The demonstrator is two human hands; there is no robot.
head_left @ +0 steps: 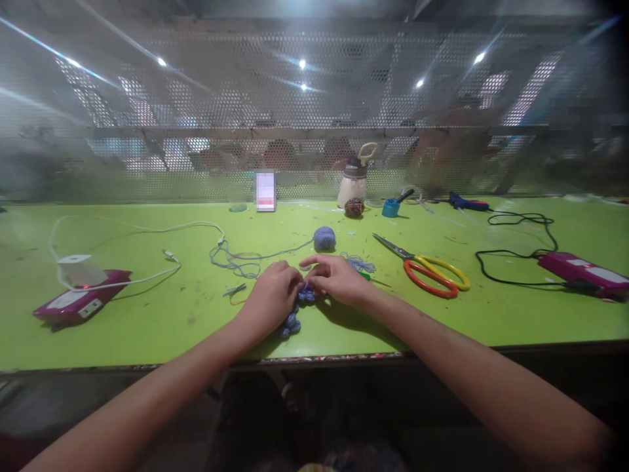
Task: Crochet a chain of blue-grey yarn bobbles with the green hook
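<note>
Near the front edge of the green table (196, 321), the left hand (272, 298) and right hand (337, 278) meet. Both pinch a blue yarn piece (292, 322) (its bumpy end pokes out below). It rests on the table, probably to stay steady. Behind sits a yarn ball (324, 238). Scissors (427, 269) lie near, to the right.

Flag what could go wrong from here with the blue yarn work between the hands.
The loose strand from the yarn ball lies in loops beside the white cable; a pull could tangle them or roll the ball.
The scissors lie just right of the right hand; a sideways reach might catch the blades.
The blue yarn piece under the left hand sits near the table edge and might slip off.
</note>
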